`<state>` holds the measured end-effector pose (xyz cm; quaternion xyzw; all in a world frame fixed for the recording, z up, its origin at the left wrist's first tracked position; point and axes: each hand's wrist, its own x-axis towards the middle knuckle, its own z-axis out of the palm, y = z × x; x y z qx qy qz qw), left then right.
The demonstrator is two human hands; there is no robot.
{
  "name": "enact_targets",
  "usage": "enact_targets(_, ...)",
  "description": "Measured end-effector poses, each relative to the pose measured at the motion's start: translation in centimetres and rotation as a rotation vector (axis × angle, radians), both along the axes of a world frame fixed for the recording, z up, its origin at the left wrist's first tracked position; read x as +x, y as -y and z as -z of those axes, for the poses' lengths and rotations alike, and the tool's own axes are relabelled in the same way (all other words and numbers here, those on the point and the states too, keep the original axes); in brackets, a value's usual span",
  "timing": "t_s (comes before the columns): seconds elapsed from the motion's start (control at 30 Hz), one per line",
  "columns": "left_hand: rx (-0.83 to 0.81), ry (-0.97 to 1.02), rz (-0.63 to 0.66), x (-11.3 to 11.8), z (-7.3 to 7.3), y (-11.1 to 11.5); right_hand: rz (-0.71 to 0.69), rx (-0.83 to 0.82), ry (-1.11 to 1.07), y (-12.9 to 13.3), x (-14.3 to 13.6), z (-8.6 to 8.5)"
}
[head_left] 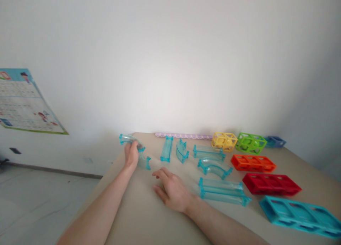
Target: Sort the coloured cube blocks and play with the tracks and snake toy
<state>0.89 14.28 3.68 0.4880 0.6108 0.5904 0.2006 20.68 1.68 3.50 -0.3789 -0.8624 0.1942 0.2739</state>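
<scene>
Clasping a curved track [128, 138], the left hand [131, 153] is parted from the wide track [223, 191] by the loosely spread right hand [173, 188].

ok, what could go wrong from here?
The left hand holds a curved track near the left edge of the table; if it slips, it may hit the floor.
The right forearm lies close to the front track and could nudge it.
</scene>
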Motion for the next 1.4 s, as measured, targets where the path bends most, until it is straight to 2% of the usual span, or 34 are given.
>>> enact_targets(0.13, 0.093, 0.166, 0.172, 2.2, -0.6, 2.0, 0.085, -0.105, -0.205, 0.0, -0.1, 0.4)
enact_targets(0.27, 0.092, 0.251, 0.429, 4.5, -0.8, 4.2, 0.040, -0.090, -0.252, 0.3, -0.2, 0.2)
enact_targets(0.4, 0.045, 0.337, 0.614, 5.6, -0.9, 5.0, -0.039, -0.040, -0.225, 0.7, -0.3, -0.2)
enact_targets(0.47, 0.032, 0.408, 0.645, 5.7, -1.0, 4.7, -0.047, -0.036, -0.217, 0.7, -0.3, -0.1)
enact_targets(0.57, 0.019, 0.536, 0.624, 5.3, -1.1, 4.1, -0.021, -0.013, -0.227, 0.4, -0.3, 0.1)
enact_targets(0.73, -0.022, 0.825, 0.614, 3.8, -1.2, 3.0, 0.000, 0.018, -0.268, 0.4, -0.2, 0.1)
enact_targets(0.83, -0.031, 0.896, 0.631, 2.9, -1.3, 2.7, 0.017, 0.049, -0.330, 0.7, -0.1, -0.3)
enact_targets(0.97, -0.077, 0.892, 0.713, 2.4, -1.4, 2.9, 0.072, 0.144, -0.434, 0.7, 0.2, -0.4)
enact_targets(1.1, -0.175, 0.766, 0.985, 2.9, -1.5, 3.6, 0.136, 0.226, -0.527, 0.4, 0.4, 0.0)
enact_targets(1.17, -0.190, 0.680, 1.070, 3.4, -1.4, 4.1, 0.144, 0.236, -0.542, 0.3, 0.4, 0.1)
enact_targets(1.4, -0.259, 0.565, 1.066, 4.2, -1.1, 4.8, 0.107, 0.221, -0.527, 0.2, 0.4, 0.2)
